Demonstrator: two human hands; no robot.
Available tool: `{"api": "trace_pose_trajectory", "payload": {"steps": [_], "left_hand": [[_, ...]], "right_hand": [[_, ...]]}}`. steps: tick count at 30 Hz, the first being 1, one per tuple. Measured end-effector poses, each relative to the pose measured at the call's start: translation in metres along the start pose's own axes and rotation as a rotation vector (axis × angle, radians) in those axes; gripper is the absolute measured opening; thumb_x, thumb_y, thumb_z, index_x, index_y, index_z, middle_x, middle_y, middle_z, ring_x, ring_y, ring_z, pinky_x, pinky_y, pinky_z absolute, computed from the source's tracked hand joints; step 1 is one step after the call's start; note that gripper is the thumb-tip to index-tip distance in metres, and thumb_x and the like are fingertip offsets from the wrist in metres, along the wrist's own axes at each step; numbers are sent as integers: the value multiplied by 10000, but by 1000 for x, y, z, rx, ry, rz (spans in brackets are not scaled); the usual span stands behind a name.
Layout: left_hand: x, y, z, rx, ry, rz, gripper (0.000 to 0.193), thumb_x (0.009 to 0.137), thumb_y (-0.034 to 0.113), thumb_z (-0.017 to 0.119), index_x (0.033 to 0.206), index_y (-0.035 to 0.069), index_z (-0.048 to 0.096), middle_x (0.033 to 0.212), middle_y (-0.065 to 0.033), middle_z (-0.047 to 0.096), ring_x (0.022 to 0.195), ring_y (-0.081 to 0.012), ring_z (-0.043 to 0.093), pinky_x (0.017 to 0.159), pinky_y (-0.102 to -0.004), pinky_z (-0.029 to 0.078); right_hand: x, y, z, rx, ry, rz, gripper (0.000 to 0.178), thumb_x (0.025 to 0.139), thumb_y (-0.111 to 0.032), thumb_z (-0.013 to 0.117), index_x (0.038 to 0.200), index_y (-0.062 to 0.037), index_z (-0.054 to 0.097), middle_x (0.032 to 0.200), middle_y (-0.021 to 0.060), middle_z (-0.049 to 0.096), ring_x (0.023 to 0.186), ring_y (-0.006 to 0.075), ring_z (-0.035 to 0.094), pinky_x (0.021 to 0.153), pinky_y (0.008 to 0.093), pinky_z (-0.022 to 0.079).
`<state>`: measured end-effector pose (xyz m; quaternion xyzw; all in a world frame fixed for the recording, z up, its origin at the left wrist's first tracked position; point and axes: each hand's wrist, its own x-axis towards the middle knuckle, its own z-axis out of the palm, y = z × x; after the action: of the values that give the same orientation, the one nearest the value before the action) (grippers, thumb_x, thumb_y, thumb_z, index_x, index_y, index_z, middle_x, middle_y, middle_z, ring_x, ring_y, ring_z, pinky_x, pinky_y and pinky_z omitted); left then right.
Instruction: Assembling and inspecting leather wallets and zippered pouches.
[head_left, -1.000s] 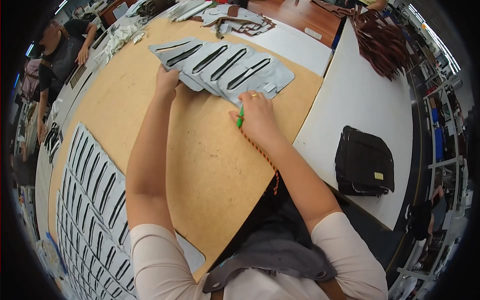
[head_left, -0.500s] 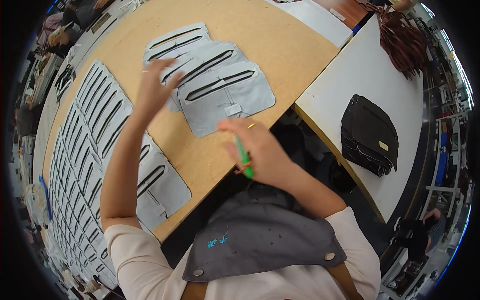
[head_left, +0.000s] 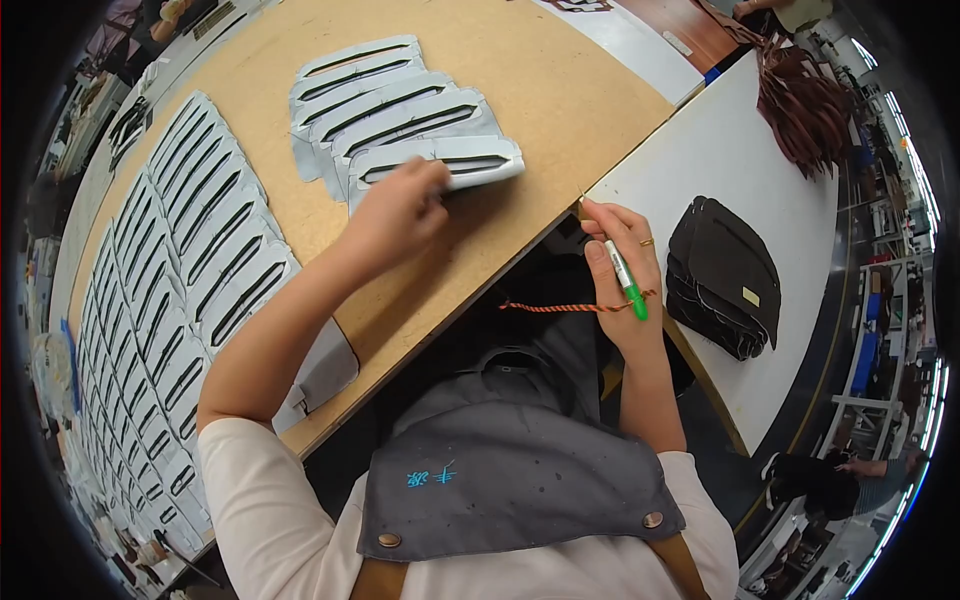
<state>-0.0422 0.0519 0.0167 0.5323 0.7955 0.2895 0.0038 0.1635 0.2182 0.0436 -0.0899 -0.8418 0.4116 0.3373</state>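
On the tan work table, my left hand is closed at the lower part of the nearest grey panel, which has a dark slot across it. That panel looks lifted and curled, its lower part hidden behind the hand; the fingers are slightly blurred. Several similar slotted panels overlap in a fan behind it. My right hand is closed round a green and white pen beside the table edge. An orange and black twisted cord hangs from near that wrist.
Rows of overlapping slotted grey panels cover the table's left side. On the white table at right sit a stack of dark fabric pieces and a bundle of brown strips. Other people are at the far edges.
My left hand has moved right and down from the back of the fan to the nearest panel, which has lifted and curled. My right hand, with the pen, has moved right, off the panels.
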Motion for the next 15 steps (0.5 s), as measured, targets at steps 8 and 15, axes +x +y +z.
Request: {"api": "trace_pose_trajectory", "payload": {"steps": [8,15], "left_hand": [[-26,6,-87,-346,666,-107,219,899,11,481,1111,12,537,860,-19,568,774,-80,525,702,-224,431],[-86,48,-78,12,-586,-87,262,775,79,667,1034,86,625,966,-102,561,887,-240,566,803,-326,429]], "right_hand": [[7,22,11,125,48,58,190,912,-81,576,1060,33,614,1001,124,618,881,173,624,753,268,490],[17,15,29,347,-155,275,215,960,-139,516,1035,50,586,925,101,649,883,167,633,809,276,491]]}}
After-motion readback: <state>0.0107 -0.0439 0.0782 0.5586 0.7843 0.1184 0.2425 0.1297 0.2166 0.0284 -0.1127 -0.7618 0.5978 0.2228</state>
